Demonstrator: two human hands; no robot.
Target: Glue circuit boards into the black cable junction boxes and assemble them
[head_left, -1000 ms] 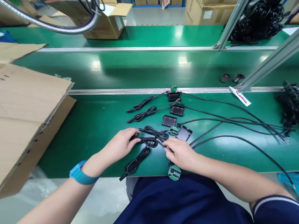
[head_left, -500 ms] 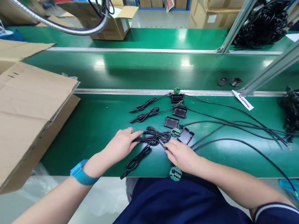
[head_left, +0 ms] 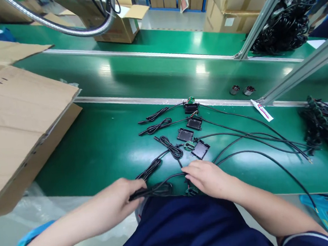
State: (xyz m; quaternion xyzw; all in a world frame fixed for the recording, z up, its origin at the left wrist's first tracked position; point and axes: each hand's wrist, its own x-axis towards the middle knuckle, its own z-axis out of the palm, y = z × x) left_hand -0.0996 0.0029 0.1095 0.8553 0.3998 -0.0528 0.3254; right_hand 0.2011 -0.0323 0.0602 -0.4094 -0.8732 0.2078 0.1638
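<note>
At the bench's front edge, my left hand (head_left: 128, 194) is closed round a coiled black cable (head_left: 161, 189), whose loops stick out to the right of the fingers. A second cable bundle (head_left: 152, 167) lies just above, partly behind that hand. My right hand (head_left: 205, 175) is closed, fingertips together at a black cable; its palm side is hidden. Below its fingers a green circuit board (head_left: 191, 191) hangs near the edge. Another round circuit board (head_left: 189, 146) rests beside an open black plastic case (head_left: 200, 149), with a looped cable (head_left: 170, 147) to its left.
More black cases (head_left: 194, 123) with wires lie farther back. A white tube (head_left: 262, 110) and two small metal cylinders (head_left: 248, 90) are near the metal post. A large cardboard box (head_left: 22, 125) stands left, a pile of black cables (head_left: 327, 134) right.
My left hand has drawn the coiled cable down and left to the bench edge, away from the other looped cable. My right hand has shifted slightly down, and the lower circuit board has turned.
</note>
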